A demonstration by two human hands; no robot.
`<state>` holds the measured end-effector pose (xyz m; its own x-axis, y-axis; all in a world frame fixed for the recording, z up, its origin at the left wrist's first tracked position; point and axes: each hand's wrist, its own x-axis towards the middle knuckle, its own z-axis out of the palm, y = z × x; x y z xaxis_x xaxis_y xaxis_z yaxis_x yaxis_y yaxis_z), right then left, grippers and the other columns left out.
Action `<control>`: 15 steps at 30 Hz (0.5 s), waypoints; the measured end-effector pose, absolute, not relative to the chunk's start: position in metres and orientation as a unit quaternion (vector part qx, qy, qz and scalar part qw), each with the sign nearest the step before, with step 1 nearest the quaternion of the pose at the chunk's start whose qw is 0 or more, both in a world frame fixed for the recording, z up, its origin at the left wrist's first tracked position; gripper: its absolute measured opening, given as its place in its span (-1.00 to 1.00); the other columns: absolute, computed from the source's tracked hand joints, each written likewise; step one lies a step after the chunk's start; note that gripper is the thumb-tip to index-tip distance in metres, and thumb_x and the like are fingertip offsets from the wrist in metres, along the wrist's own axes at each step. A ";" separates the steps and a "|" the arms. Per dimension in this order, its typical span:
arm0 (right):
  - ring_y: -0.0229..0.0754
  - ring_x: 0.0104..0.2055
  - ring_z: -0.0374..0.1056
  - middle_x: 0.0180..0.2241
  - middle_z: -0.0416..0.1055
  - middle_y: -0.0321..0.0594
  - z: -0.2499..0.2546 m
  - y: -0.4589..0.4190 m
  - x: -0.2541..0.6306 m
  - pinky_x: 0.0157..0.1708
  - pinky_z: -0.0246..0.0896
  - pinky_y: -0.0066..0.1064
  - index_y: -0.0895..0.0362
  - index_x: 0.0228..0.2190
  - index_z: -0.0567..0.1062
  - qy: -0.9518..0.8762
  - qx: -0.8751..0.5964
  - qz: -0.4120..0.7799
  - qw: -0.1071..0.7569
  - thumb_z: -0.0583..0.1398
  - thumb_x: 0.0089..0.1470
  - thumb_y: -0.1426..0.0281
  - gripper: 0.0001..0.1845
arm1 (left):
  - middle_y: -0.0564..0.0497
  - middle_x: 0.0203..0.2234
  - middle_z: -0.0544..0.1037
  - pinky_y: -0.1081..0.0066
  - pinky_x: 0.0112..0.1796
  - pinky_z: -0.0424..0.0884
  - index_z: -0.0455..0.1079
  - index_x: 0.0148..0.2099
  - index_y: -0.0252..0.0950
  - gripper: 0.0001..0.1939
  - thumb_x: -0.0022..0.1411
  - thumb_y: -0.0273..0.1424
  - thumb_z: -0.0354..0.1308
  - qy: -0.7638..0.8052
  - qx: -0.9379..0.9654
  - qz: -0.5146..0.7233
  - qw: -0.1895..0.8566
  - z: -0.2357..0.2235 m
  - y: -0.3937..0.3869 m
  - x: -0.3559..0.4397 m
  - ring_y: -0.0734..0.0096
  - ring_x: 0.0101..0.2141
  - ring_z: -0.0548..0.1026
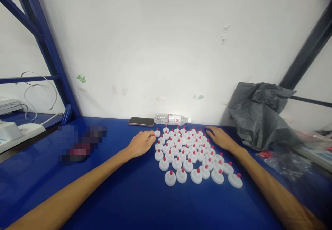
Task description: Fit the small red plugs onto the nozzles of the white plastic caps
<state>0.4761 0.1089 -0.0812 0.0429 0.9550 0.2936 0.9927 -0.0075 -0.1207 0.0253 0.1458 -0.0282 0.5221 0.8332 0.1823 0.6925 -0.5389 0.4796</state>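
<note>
Several white, domed plastic caps with red nozzle tips (188, 165) stand in a close cluster on the blue table (124, 195). At the left side of the cluster is my left hand (141, 143), its thumb and fingers bent together beside a single cap (157, 133). A speck of red shows at those fingertips, too small to tell what it is. My right hand (220, 138) rests palm down at the far right edge of the caps. Its fingers are stretched out and slightly apart, with nothing in them.
Along the wall lie a dark phone (141, 121) and a clear water bottle (171, 119) on its side. A grey plastic bag (259, 116) stands at the right, near clear plastic wrapping (287, 164). At the left are a blurred-out dark item (83, 145) and a white power strip (31, 133).
</note>
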 end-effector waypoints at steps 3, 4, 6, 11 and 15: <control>0.08 0.31 0.39 0.25 0.50 0.02 -0.081 0.109 0.476 0.32 0.27 -0.06 0.13 0.23 0.46 -0.687 -0.710 -0.055 0.145 -0.08 0.40 0.10 -0.38 | 0.11 -0.54 0.37 0.34 -0.39 0.02 0.12 -0.42 -0.17 -0.73 0.39 -0.34 -0.09 0.447 0.854 0.199 0.177 -0.028 0.145 0.025 0.34 -0.46 0.28; 0.09 0.31 0.39 0.25 0.49 0.03 -0.080 0.109 0.476 0.33 0.27 -0.05 0.14 0.24 0.45 -0.687 -0.710 -0.052 0.144 -0.08 0.40 0.10 -0.38 | 0.11 -0.53 0.37 0.34 -0.38 0.02 0.13 -0.42 -0.17 -0.73 0.39 -0.34 -0.09 0.447 0.854 0.199 0.176 -0.028 0.145 0.026 0.34 -0.46 0.28; 0.10 0.32 0.38 0.26 0.49 0.04 -0.080 0.109 0.475 0.33 0.27 -0.04 0.15 0.24 0.45 -0.687 -0.711 -0.049 0.143 -0.08 0.40 0.10 -0.37 | 0.11 -0.53 0.37 0.34 -0.38 0.02 0.14 -0.41 -0.17 -0.73 0.40 -0.35 -0.09 0.449 0.854 0.198 0.175 -0.028 0.145 0.026 0.34 -0.46 0.28; 0.08 0.32 0.38 0.26 0.49 0.01 -0.079 0.108 0.474 0.34 0.26 -0.05 0.12 0.24 0.45 -0.686 -0.712 -0.046 0.143 -0.08 0.40 0.10 -0.39 | 0.12 -0.53 0.38 0.35 -0.38 0.03 0.21 -0.40 -0.18 -0.73 0.42 -0.35 -0.09 0.455 0.852 0.194 0.172 -0.028 0.144 0.025 0.34 -0.46 0.30; 0.09 0.32 0.38 0.26 0.49 0.02 -0.079 0.108 0.474 0.34 0.25 -0.05 0.14 0.24 0.45 -0.686 -0.712 -0.046 0.145 -0.08 0.40 0.10 -0.38 | 0.11 -0.52 0.40 0.35 -0.38 0.04 0.23 -0.39 -0.19 -0.73 0.42 -0.37 -0.09 0.457 0.853 0.189 0.169 -0.027 0.143 0.025 0.34 -0.45 0.32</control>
<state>0.4744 0.1082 -0.0791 0.0554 0.9626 0.2651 0.9895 -0.0175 -0.1434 0.0252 0.1433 -0.0274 0.5116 0.8426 0.1682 0.7151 -0.5261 0.4603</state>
